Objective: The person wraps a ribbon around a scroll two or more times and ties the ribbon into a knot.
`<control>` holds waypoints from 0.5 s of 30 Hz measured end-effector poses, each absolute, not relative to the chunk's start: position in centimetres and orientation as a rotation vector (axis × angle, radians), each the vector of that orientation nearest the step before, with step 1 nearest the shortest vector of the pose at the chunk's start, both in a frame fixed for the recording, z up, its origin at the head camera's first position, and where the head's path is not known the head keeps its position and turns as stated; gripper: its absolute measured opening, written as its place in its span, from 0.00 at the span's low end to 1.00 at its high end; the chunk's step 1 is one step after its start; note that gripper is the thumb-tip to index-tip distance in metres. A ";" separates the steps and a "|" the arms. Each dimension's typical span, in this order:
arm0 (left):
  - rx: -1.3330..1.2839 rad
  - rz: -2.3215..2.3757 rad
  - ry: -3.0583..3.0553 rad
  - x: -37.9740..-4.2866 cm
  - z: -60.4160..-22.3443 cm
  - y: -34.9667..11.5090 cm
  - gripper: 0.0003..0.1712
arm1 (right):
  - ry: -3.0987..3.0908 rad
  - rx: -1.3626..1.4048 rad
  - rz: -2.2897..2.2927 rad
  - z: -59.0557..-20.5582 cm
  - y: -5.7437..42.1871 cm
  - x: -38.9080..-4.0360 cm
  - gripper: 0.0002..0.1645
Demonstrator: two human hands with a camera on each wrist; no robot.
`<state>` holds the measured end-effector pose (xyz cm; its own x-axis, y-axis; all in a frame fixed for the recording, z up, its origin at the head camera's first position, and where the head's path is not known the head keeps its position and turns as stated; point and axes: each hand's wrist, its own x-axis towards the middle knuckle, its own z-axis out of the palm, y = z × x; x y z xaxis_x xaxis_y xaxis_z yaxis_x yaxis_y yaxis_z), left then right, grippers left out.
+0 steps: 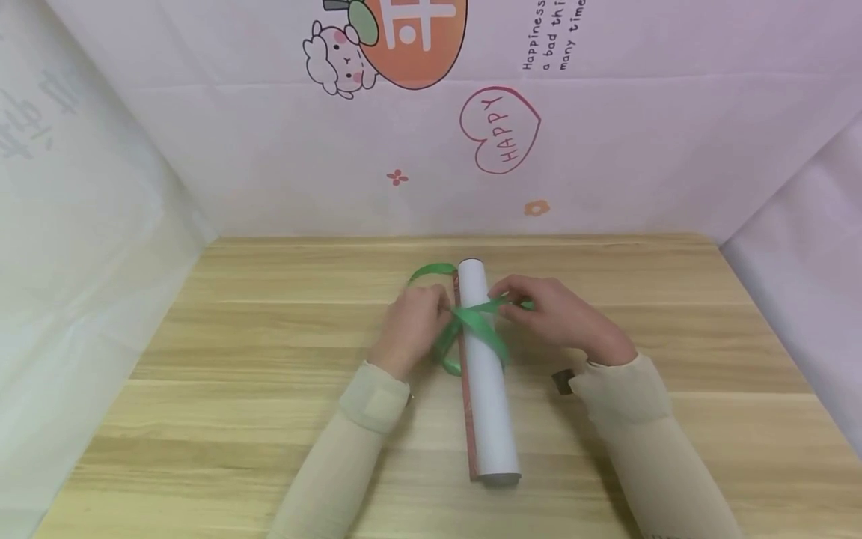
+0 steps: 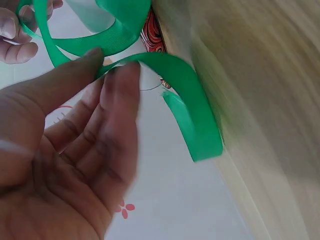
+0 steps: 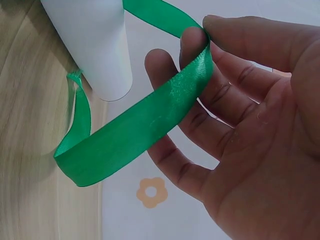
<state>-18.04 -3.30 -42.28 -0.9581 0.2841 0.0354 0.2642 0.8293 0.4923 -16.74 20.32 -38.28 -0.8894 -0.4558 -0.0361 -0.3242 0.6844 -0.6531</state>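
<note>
A white paper roll (image 1: 486, 404) with a red patterned strip (image 1: 469, 419) along its left side lies lengthwise on the table. Green ribbon (image 1: 480, 327) crosses over the upper part of the roll in loops. At the roll's left, my left hand (image 1: 414, 322) pinches the ribbon between thumb and index finger; a loose end (image 2: 202, 130) curls away past the fingertips in the left wrist view. On the other side, my right hand (image 1: 555, 311) pinches another stretch of the ribbon (image 3: 135, 125), whose tail hangs down toward the table in the right wrist view.
The wooden table (image 1: 269, 337) runs back to a white printed cloth (image 1: 303, 165) standing behind it. White cloth also hangs at both sides. A small dark object (image 1: 563, 381) shows by the right sleeve cuff.
</note>
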 end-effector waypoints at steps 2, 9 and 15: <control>0.439 0.894 2.931 -18.1 -42.1 -3.3 0.04 | 2.702 -0.638 -0.988 -38.2 20.3 -16.8 0.14; 0.481 1.029 2.775 -18.3 -41.7 -3.2 0.15 | 2.703 -0.654 -0.982 -38.0 20.3 -17.0 0.14; 0.397 0.811 2.865 -17.7 -41.4 -3.5 0.04 | 2.697 -0.650 -0.991 -38.0 20.4 -16.7 0.15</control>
<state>-17.68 -3.52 -41.43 -0.9558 0.2880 -0.0598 0.2139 0.8202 0.5306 -16.73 20.37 -37.99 -0.8844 -0.4657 -0.0311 -0.3348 0.6795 -0.6528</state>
